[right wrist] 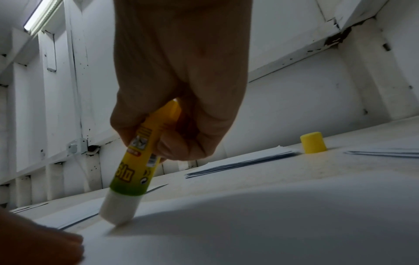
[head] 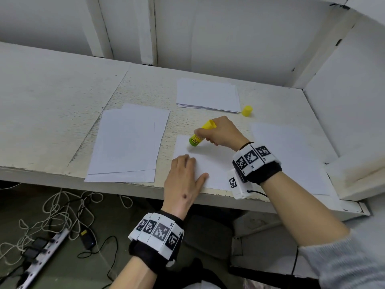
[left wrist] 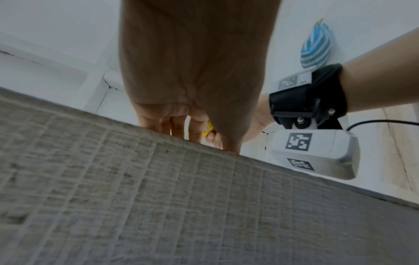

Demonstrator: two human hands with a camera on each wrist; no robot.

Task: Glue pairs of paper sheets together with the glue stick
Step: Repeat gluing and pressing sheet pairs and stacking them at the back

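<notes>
We hold the glue stick (head: 199,136) in our right hand (head: 221,132), fingers curled round its upper barrel. It leans with its white tip down toward the far left corner of the sheet (head: 210,163) in front of us. In the right wrist view the tip (right wrist: 118,209) touches the paper or sits just above it; we cannot tell which. The bare paper stretches from the tip back toward us and to the right, so we judge the strokes should run that way. Our left hand (head: 185,180) lies flat on the sheet's near left part, fingers straight, pinning it. The cap (head: 247,110) stands beside the far stack of paper (head: 208,94).
</notes>
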